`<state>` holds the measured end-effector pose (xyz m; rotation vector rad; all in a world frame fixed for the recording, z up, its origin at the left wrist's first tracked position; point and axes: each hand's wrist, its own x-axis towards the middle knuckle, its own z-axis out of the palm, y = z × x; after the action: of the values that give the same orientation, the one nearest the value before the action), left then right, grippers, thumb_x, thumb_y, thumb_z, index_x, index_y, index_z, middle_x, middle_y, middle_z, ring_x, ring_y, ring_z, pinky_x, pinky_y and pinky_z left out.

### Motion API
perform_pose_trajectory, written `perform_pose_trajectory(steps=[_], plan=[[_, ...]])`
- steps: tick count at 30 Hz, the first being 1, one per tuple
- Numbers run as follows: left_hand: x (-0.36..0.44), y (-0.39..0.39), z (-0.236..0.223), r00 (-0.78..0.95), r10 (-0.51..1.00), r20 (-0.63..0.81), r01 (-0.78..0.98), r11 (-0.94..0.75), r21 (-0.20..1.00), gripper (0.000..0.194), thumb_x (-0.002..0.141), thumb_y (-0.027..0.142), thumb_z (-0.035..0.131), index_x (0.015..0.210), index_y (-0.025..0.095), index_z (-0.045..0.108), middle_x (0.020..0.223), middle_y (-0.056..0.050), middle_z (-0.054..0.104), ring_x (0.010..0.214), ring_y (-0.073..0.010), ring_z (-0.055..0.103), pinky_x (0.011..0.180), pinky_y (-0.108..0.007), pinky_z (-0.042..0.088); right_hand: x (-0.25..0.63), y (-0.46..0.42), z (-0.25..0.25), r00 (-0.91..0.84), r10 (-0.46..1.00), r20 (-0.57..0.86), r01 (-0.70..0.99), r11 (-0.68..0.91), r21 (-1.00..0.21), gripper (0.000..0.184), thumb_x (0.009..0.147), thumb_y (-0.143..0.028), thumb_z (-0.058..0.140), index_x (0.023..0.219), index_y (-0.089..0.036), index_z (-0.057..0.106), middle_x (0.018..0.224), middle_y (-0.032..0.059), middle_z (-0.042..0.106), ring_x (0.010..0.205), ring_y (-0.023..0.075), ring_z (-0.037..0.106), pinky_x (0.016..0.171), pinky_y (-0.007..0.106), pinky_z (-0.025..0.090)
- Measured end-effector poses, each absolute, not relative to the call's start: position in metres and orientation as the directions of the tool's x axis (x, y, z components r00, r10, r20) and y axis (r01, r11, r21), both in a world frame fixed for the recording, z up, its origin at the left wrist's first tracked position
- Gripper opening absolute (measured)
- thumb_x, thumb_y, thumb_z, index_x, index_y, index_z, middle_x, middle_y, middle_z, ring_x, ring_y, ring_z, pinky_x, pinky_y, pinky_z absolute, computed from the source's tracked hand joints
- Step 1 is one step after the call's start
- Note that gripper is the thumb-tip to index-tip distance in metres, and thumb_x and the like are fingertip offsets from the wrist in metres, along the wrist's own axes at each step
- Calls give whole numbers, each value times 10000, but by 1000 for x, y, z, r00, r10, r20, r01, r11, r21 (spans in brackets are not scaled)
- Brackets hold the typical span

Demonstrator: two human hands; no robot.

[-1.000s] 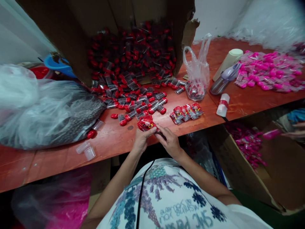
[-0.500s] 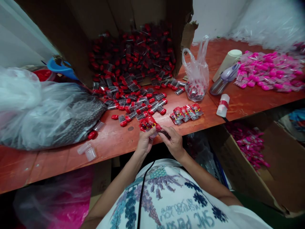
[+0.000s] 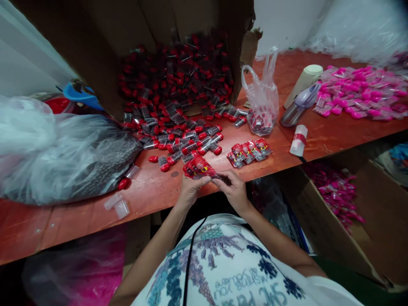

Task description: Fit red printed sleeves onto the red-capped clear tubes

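At the table's front edge, my left hand (image 3: 190, 190) is closed on a red printed plastic packet (image 3: 198, 165) with yellow and dark markings. The fingers of my right hand (image 3: 235, 190) are closed around a small dark-filled tube (image 3: 225, 179), which meets the packet's right side. Whether the tube's tip is inside the packet, I cannot tell. Just beyond the packet lie many clear tubes with red caps and dark contents (image 3: 178, 142). To the right, a row of filled red packets (image 3: 248, 152) overlaps on the red table (image 3: 159, 187).
A cardboard box (image 3: 98, 55) spills capped tubes. Left are a clear bag of dark beads (image 3: 86, 157) and clear empty tubes (image 3: 121, 208). Right stand a plastic carrier bag (image 3: 263, 95), a bottle (image 3: 295, 112), a white roll (image 3: 298, 140) and pink packets (image 3: 357, 93).
Both hands have shifted slightly, with the packet now spread flatter between them. At the far right, a person's hand with a pink item has gone from view.
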<state>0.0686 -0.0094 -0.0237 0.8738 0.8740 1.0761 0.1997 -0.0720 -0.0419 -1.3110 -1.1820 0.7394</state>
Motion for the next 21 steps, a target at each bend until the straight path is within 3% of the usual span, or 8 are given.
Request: perform_pose_trajectory(steps=[4, 9, 13, 15, 18, 21], plan=[[71, -12, -21, 218, 964, -154, -373, 228, 900, 549, 512, 113, 817, 1025, 187, 635, 710, 33, 659, 629, -110, 612, 654, -235, 487, 196, -74, -42, 275, 932, 238, 210, 184, -960, 185, 814, -335, 639, 954, -217, 664, 815, 14, 632, 691, 129, 577, 647, 253, 494], [67, -10, -15, 283, 941, -185, -331, 277, 902, 619, 500, 117, 824, 1080, 171, 614, 763, -13, 700, 700, -170, 663, 691, -286, 515, 194, -78, -42, 253, 968, -2, -20, 4, -1000, 254, 798, -410, 638, 947, -204, 653, 731, -9, 616, 559, 104, 543, 467, 207, 475], [67, -10, -14, 324, 925, -198, -340, 309, 888, 621, 506, 128, 820, 1090, 177, 617, 824, -33, 713, 745, -186, 670, 716, -297, 516, 195, -76, -44, 239, 970, -50, -95, -28, -995, 283, 789, -427, 643, 958, -200, 650, 675, -21, 604, 522, 100, 530, 433, 202, 466], [69, -11, -14, 264, 942, -209, -355, 296, 887, 552, 514, 128, 813, 1036, 178, 641, 801, -16, 708, 706, -163, 658, 698, -276, 507, 196, -75, -45, 275, 961, 17, -17, 23, -1000, 269, 800, -412, 638, 972, -206, 650, 720, -9, 624, 549, 108, 545, 480, 221, 485], [74, -14, -15, 171, 955, -242, -334, 287, 898, 357, 508, 125, 811, 837, 159, 677, 697, 12, 682, 626, -131, 624, 651, -246, 487, 200, -74, -46, 283, 935, 213, 227, 150, -962, 221, 822, -366, 627, 993, -229, 659, 851, 28, 659, 712, 150, 606, 674, 286, 522], [76, -16, -14, 187, 952, -242, -285, 289, 914, 214, 511, 121, 804, 667, 142, 658, 638, 14, 660, 593, -122, 597, 629, -242, 479, 203, -73, -46, 227, 921, 317, 373, 218, -902, 210, 843, -336, 605, 1024, -245, 657, 887, 44, 667, 816, 178, 621, 780, 320, 508]])
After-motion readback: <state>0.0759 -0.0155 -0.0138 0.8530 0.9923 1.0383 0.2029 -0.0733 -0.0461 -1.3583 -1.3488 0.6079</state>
